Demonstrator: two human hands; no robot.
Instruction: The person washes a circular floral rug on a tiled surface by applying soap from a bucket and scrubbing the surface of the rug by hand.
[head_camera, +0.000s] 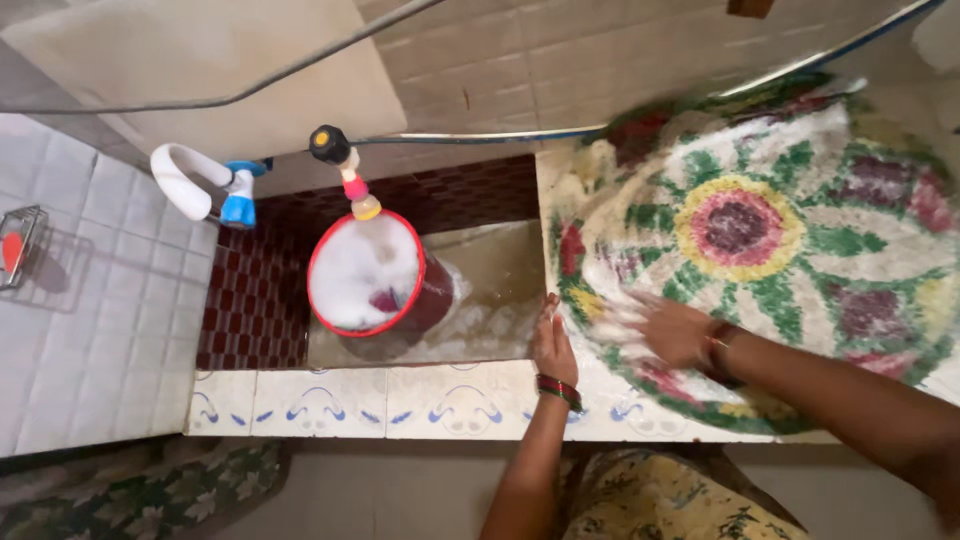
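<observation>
A: Where's the round mat (760, 240)?
B: Flat on the counter (440, 400), no long axis, its rim at the sink edge.
A: Hands?
B: Left hand (553, 345) open beside the rim; right hand (670, 330) blurred, spread on the mat.

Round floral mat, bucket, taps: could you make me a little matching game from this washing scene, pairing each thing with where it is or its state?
Things:
1. round floral mat
2. red bucket
3. white tap
4. left hand

Places or states:
A. full of white foam
B. on the tiled wall, left of the bucket
C. spread soapy on the slab
D. resting at the mat's edge

Pairs: 1-C, 2-A, 3-B, 4-D
</observation>
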